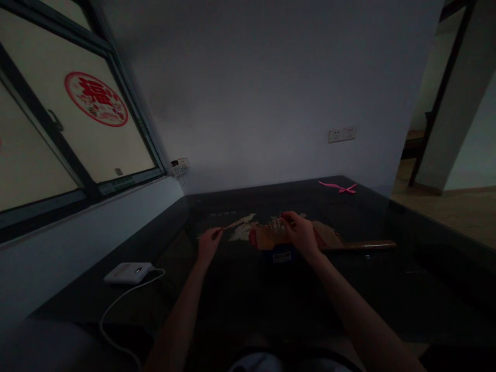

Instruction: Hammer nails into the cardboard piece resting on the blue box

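Observation:
My left hand (pixel 210 243) pinches the end of a thin, light-coloured stick (pixel 232 224), which points right over some pale irregular patches (pixel 242 232) on the table. To its right stands a small box (pixel 267 239) with orange, red and dark blue sides and a white label (pixel 281 257). Several short thin upright pieces (pixel 275 225) show at its top. My right hand (pixel 300 231) is over the box's right side, thumb and fingertips closed together; whatever they hold is too small and dark to make out. Behind that hand lies a tan rounded object (pixel 327 233).
A wooden handle (pixel 372 245) extends right across the dark glossy table (pixel 240 299). A pink ribbon-like strip (pixel 341 188) lies at the far right corner. On the left, a white power bank (pixel 127 273) trails a white cable (pixel 112 310) over the near edge. A wall stands behind.

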Available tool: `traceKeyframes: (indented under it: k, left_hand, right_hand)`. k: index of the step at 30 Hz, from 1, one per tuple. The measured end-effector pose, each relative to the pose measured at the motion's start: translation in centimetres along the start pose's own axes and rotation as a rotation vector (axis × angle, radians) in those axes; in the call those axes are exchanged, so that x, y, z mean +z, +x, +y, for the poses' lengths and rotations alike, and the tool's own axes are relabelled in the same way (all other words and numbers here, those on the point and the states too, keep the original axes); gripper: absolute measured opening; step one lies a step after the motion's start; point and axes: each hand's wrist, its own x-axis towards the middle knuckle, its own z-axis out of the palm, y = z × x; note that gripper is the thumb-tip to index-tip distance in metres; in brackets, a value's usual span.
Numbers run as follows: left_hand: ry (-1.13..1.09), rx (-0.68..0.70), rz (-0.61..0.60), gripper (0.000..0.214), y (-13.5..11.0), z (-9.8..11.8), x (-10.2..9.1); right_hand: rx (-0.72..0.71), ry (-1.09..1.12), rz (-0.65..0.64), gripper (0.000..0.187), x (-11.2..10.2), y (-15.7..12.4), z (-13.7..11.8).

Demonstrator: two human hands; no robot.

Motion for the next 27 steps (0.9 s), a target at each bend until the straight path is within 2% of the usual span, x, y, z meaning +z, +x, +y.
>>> traceKeyframes:
  k: [3, 5, 8, 11, 14, 18, 27]
  left_hand:
    - [0.149, -0.065, -0.044, 0.016, -1.2, -5.0, -2.7]
    - [0.165, -0.07, -0.09, 0.014, -1.9, -6.9, -3.6]
    - [0.158, -0.068, -0.176, 0.013, -2.6, -7.9, -3.9]
    - [0.14, -0.085, -0.237, 0.016, -2.7, -8.2, -3.7]
    - [0.144, -0.089, -0.259, 0.017, -2.7, -8.8, -3.4]
    - [0.149, -0.058, -0.285, 0.017, -2.8, -9.3, -3.1]
    - [0.12, 0.009, -0.321, 0.02, -2.9, -7.6, -2.8]
  right_hand:
    - [-0.17, 0.041, -0.066, 0.019, 1.1, -1.9, -1.8]
    - [-0.344, 0.026, -0.24, 0.02, 2.5, -3.8, -3.1]
    - [-0.635, -0.05, -0.561, 0.024, 5.1, -6.6, -4.7]
    - [-0.745, -0.181, -0.744, 0.022, 7.4, -8.2, -5.6]
    - [-0.67, -0.262, -0.822, 0.019, 9.3, -8.2, -5.7]
    - [-0.489, -0.314, -0.831, 0.019, 11.8, -7.0, -5.3]
    - [-0.291, -0.359, -0.773, 0.023, 17.2, -4.5, -4.8]
